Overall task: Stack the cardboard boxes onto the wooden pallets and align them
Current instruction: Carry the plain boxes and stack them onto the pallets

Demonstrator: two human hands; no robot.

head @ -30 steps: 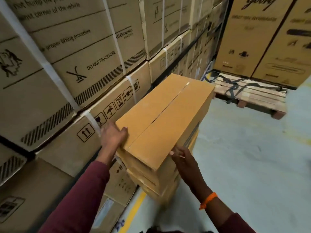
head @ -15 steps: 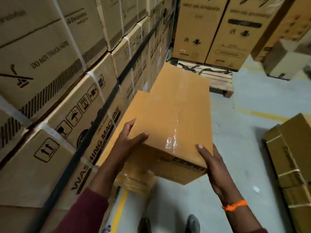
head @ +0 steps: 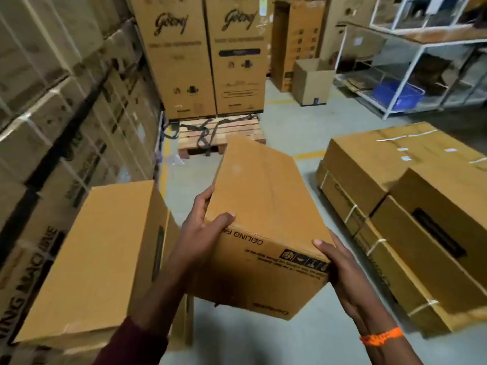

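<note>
I carry a long plain cardboard box (head: 263,206), printed "CEILING FA..." on its near end, in the air above the floor. My left hand (head: 203,230) grips its near left corner, thumb on top. My right hand (head: 340,267) grips the near right corner, thumb over the top edge. A stack of like boxes (head: 100,259) stands at my lower left. Ahead, a wooden pallet (head: 232,130) with dark straps lying on it shows bare slats. At the right lies a low stack of strapped boxes (head: 395,196).
A wall of strapped washing-machine cartons (head: 66,106) runs along the left. Tall Godrej cartons (head: 208,54) stand on the back of the pallet. An open carton (head: 311,83) and a white metal rack (head: 421,61) with a blue crate (head: 398,94) are at the back right. Grey floor lies between.
I have lifted the box off the left stack and turned right with it. The view has swung from the carton wall toward the pallet and the boxes on the right.
</note>
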